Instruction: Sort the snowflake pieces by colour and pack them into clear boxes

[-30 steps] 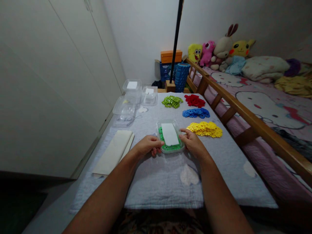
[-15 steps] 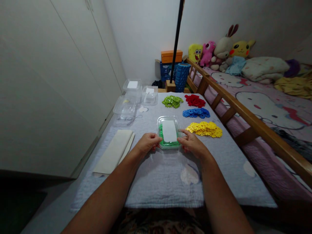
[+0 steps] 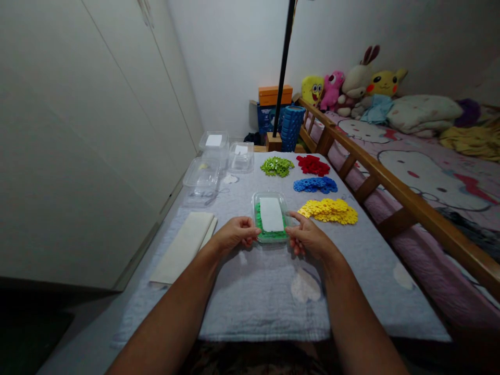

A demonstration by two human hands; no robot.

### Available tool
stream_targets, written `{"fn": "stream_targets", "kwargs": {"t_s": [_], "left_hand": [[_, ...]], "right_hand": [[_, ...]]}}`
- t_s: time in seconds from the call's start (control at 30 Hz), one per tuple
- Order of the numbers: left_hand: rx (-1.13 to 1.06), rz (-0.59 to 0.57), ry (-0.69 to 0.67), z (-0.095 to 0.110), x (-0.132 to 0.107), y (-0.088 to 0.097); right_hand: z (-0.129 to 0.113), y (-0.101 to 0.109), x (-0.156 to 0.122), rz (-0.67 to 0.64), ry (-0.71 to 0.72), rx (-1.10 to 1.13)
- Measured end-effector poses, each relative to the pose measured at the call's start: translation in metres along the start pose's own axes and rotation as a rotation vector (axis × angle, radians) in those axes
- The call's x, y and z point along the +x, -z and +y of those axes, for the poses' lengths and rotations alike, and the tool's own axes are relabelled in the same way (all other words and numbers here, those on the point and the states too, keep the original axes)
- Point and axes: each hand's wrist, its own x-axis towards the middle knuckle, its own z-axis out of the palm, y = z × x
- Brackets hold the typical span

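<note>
A clear plastic container (image 3: 272, 240) with a closed lid stands in the middle of the table, with green pieces (image 3: 258, 221) inside. On its lid is a blank white label (image 3: 272, 214). My left hand (image 3: 239, 232) pinches the front left corner between thumb and curled fingers. At the right edge my right hand (image 3: 307, 235) grips the rim, thumb at the front and index finger along the side. Just right of that hand lies a pile of yellow flower-shaped pieces (image 3: 330, 211).
Blue (image 3: 315, 184), red (image 3: 313, 165) and lime-green (image 3: 277, 166) piles lie at the back right. Clear containers (image 3: 202, 174) are grouped at the back left. A folded cream cloth (image 3: 183, 249) rests on the left. A wooden bed rail (image 3: 386, 172) runs along the right side.
The whole view has shifted slightly, with everything sitting a little lower in the picture. Both hands keep their hold on the container, which stays in place on the table.
</note>
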Motion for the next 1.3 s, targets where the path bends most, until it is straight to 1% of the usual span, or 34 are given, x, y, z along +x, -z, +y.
{"fn": "stream_targets", "kwargs": {"t_s": [0.1,0.23,0.47,0.8,1.1,1.2,1.3], "left_hand": [[-0.022,-0.029,0.02,0.003,-0.0025,-0.0004],[0.007,-0.022,0.041,0.0037,-0.0035,-0.0016],[0.008,0.017,0.012,0.0001,-0.0006,-0.0018],[0.002,0.03,-0.02,-0.0039,0.0014,-0.0039],[-0.011,-0.009,0.01,-0.0014,0.0004,-0.001],[-0.026,-0.015,0.055,-0.0004,0.0,0.0007],[-0.049,0.033,0.058,0.0003,-0.0001,0.0015]], "right_hand": [[0.0014,-0.0006,0.0011,0.01,0.009,0.007],[0.0034,-0.0013,0.0029,0.016,0.025,0.021],[0.0018,-0.0034,0.003,0.017,0.043,0.043],[0.0052,-0.0042,0.0059,0.027,0.041,0.052],[0.0044,-0.004,0.0069,0.035,0.021,0.05],[0.0056,-0.0027,0.0084,0.06,0.022,0.04],[0.0069,-0.0025,0.0096,0.112,0.021,0.043]]}}
